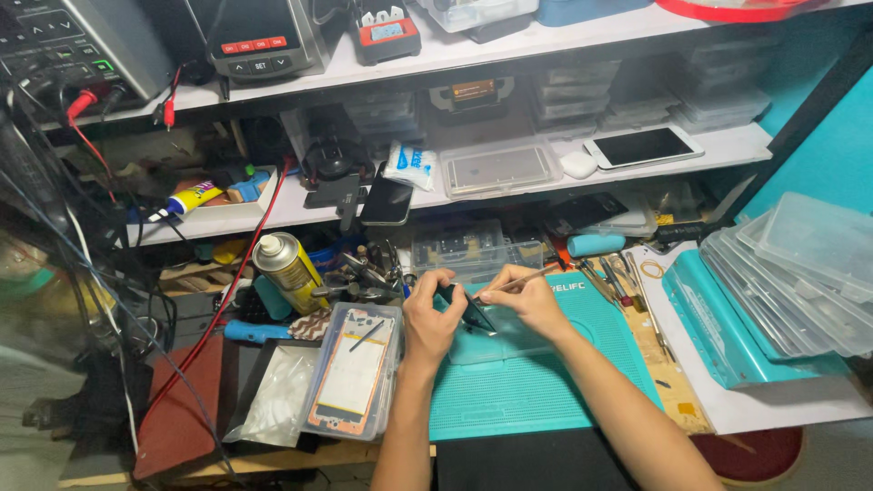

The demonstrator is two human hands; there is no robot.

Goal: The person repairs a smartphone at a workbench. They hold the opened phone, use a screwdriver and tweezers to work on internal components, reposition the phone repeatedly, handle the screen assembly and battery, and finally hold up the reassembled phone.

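My left hand grips a small dark flat part above a clear plastic tray on the teal work mat. My right hand pinches a thin metal tool, like tweezers, whose near tip touches the dark part. Both hands meet over the mat's far left corner. To the left lies a clear tray holding a phone frame with an orange-edged back.
A yellow spray can and a cluster of hand tools stand left of the hands. Stacked clear boxes and a teal case lie right. Shelves behind hold phones, meters and red cables.
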